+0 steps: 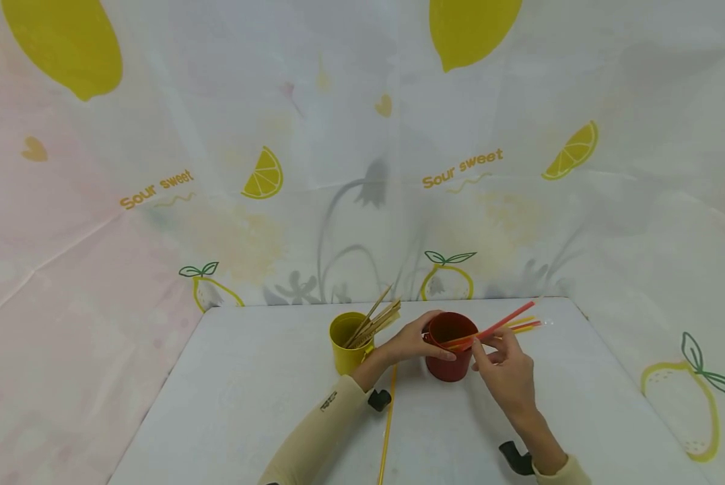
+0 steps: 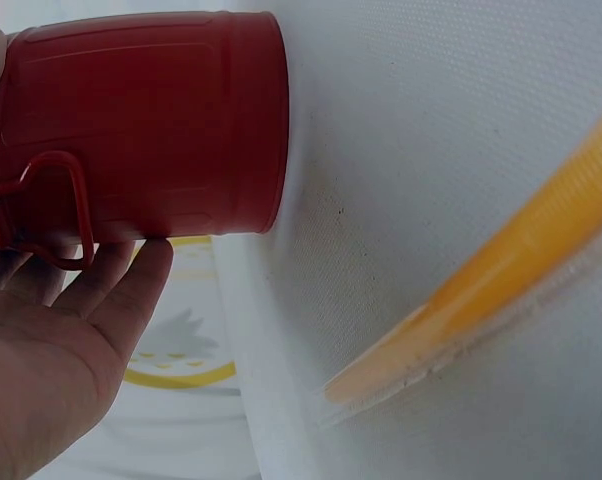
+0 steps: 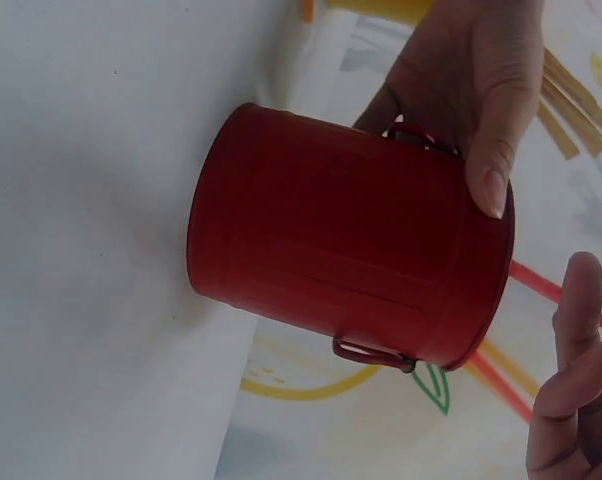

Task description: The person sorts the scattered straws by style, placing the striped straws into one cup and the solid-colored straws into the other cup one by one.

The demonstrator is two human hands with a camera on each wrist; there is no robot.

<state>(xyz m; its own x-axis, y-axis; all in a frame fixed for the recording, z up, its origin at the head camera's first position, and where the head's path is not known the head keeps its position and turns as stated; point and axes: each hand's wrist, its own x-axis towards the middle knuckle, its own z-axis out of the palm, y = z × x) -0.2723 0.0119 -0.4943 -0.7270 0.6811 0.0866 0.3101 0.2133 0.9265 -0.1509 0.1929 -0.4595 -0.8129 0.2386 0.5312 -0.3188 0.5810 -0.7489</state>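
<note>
My left hand [image 1: 412,340] grips a small red metal bucket [image 1: 450,367] at its upper side, thumb over the front near the rim. The bucket stands upright on the table and has small wire loop handles, as the right wrist view shows. At its right rim, my right hand [image 1: 507,370] pinches a red straw [image 1: 513,315] between thumb and fingers. More red and orange straws slant out of the bucket beside it, their far ends in clear wrapping. Left of my left hand stands a yellow bucket [image 1: 342,358] holding several thin wooden sticks [image 1: 377,325].
A long orange-yellow straw [image 1: 388,431] in clear wrapping lies on the white table [image 1: 235,404], left of the red bucket. Black bent pieces sit beside each wrist. Behind the table hangs a lemon-printed cloth [image 1: 350,236].
</note>
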